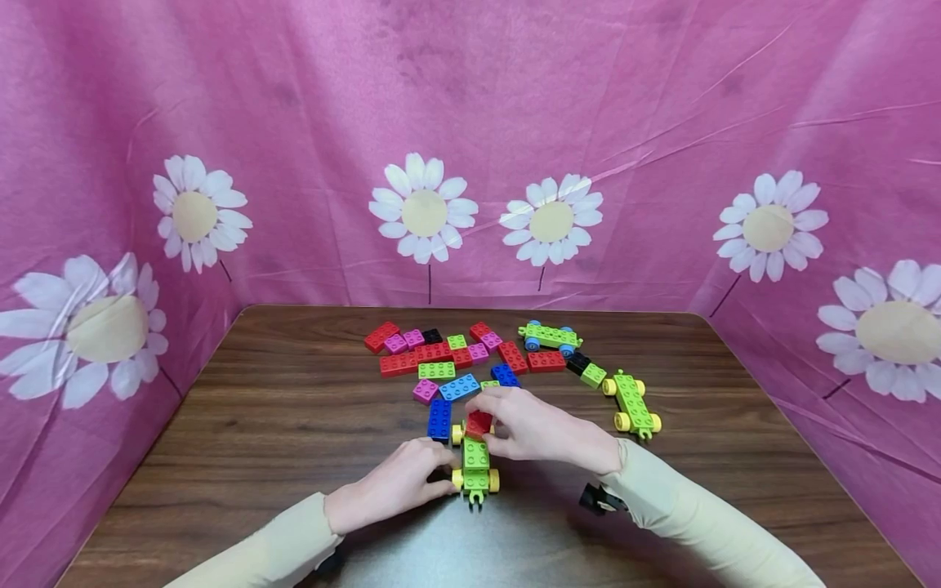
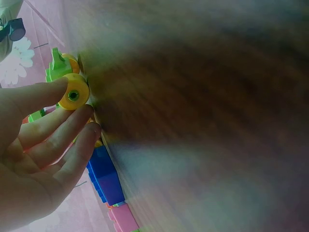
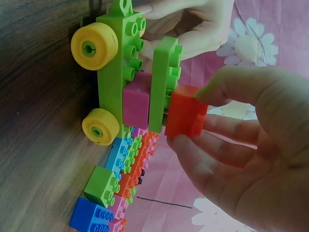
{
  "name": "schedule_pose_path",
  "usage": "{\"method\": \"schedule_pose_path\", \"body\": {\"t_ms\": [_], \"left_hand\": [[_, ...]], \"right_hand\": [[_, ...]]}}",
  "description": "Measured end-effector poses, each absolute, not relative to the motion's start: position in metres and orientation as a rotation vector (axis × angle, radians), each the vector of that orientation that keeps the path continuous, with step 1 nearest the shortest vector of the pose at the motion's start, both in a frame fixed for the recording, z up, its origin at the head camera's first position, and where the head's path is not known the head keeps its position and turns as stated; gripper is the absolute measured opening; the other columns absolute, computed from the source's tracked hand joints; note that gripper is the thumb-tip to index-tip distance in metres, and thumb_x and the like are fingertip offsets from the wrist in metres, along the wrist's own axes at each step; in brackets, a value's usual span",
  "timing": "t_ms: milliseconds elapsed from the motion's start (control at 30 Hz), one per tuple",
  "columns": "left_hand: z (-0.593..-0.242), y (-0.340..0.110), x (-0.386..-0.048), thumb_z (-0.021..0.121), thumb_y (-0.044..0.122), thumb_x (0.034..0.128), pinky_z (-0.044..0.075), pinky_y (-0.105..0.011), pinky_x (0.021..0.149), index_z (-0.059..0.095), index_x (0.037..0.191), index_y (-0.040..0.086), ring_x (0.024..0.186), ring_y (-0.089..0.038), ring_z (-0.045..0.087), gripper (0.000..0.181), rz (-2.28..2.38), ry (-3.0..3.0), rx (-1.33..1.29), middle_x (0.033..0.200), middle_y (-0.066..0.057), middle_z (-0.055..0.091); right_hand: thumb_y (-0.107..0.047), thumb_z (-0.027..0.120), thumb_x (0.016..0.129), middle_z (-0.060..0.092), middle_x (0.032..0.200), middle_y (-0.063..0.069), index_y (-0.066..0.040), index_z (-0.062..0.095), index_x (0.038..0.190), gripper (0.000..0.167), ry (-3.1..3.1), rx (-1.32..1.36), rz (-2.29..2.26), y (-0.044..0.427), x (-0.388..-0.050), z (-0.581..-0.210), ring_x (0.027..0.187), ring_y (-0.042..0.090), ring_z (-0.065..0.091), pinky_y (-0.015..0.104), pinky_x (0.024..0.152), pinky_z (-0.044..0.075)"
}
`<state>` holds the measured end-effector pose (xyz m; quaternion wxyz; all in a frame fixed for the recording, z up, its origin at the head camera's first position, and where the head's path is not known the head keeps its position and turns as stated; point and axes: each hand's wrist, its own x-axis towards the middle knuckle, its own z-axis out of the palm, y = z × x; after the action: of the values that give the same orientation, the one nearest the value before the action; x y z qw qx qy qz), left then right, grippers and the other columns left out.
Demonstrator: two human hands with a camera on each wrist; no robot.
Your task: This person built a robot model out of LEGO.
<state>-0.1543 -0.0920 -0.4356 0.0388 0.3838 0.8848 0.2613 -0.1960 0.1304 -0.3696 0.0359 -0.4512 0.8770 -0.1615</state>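
A lime-green toy car base with yellow wheels stands near the front middle of the table. A pink brick sits on its studs, and a flat lime-green brick lies over that one, overhanging toward the coupling end. My right hand pinches a red brick between thumb and fingers against the flat brick's far end; whether it is fully seated I cannot tell. My left hand holds the base at a yellow wheel, thumb and fingertips on it.
Just left of the car lies a dark blue brick. Behind it are a light blue brick and several red, pink, green and black bricks. Two more green bases stand beyond, one with blue wheels, one with yellow wheels at right.
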Motion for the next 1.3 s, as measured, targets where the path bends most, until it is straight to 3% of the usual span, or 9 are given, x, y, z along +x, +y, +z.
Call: {"method": "schedule_pose_path", "body": {"t_ms": [133,500,933,1300], "left_hand": [[-0.436,-0.092,-0.155,0.074,0.016,0.0879,0.054,-0.024,0.077,0.073,0.098,0.008,0.086,-0.009,0.067,0.013,0.800,2.722,1.206,0.093,-0.001,0.075],[-0.436,-0.092,-0.154,0.074,0.017,0.0880,0.055,-0.025,0.078,0.073,0.098,0.008,0.088,-0.009,0.067,0.014,0.786,2.731,1.191,0.094,-0.001,0.075],[-0.437,-0.091,-0.154,0.074,0.017,0.0882,0.055,-0.024,0.078,0.073,0.099,0.008,0.088,-0.009,0.067,0.014,0.787,2.730,1.186,0.094,-0.001,0.075],[-0.439,-0.092,-0.155,0.075,0.018,0.0877,0.054,-0.024,0.078,0.073,0.098,0.009,0.088,-0.009,0.066,0.013,0.793,2.737,1.207,0.093,0.000,0.075]], "right_hand": [[-0.011,0.070,0.087,0.070,0.113,0.006,-0.001,0.064,0.121,0.037,2.706,-1.453,-0.430,0.131,-0.197,-0.372,0.093,0.013,0.059,0.028,0.086,0.055],[-0.016,0.072,0.090,0.070,0.115,0.005,-0.007,0.065,0.123,0.035,2.684,-1.543,-0.503,0.136,-0.199,-0.377,0.101,0.013,0.064,0.027,0.088,0.056],[-0.021,0.073,0.090,0.071,0.106,0.001,-0.007,0.065,0.121,0.035,2.679,-1.453,-0.495,0.133,-0.204,-0.377,0.091,0.009,0.062,0.024,0.084,0.056],[-0.018,0.071,0.091,0.070,0.101,0.000,-0.004,0.063,0.122,0.035,2.598,-1.430,-0.523,0.132,-0.207,-0.375,0.080,0.019,0.063,0.015,0.073,0.051]]}}
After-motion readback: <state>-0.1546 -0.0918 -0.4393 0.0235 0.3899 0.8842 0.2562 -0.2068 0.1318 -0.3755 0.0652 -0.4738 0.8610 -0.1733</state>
